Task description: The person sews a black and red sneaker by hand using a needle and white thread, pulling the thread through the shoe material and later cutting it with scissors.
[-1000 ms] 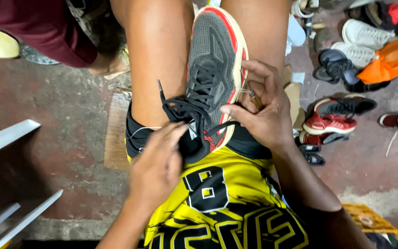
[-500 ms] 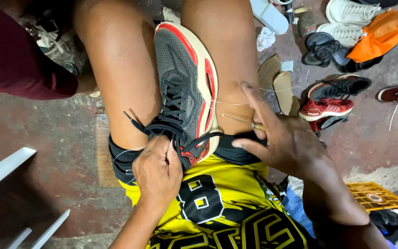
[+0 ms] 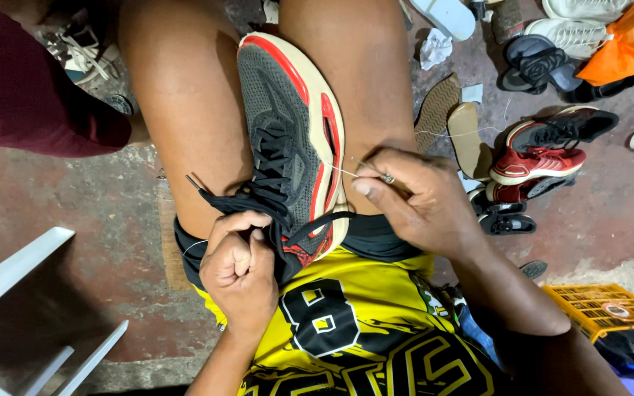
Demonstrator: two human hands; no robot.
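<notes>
A: Where is the grey and red sneaker (image 3: 291, 139)?

B: It lies sole-edge up between the person's bare thighs, toe pointing away, heel down at the hem of the yellow and black jersey (image 3: 346, 323).

A: And the hands?

B: The left hand (image 3: 240, 268) is curled shut around the heel end, fingers tucked in among the loose black laces (image 3: 247, 194). The right hand (image 3: 416, 202) rests against the right thigh just beside the sole, thumb and forefinger pinched narrow on a thin needle (image 3: 376, 172); a pale thread (image 3: 343, 171) runs from it to the cream sole edge.

A: Any containers nearby?

B: A yellow slotted crate (image 3: 610, 308) sits on the floor at the lower right; only its top shows, and what it holds cannot be told. An orange bag (image 3: 629, 44) lies at the upper right among other footwear, its contents hidden.

A: What else is on the floor?

B: A red sneaker (image 3: 544, 158), dark sandals (image 3: 537, 62), two loose insoles (image 3: 453, 121), and a white frame (image 3: 31, 293) at the lower left. Another person's maroon sleeve (image 3: 31, 95) shows at the upper left.
</notes>
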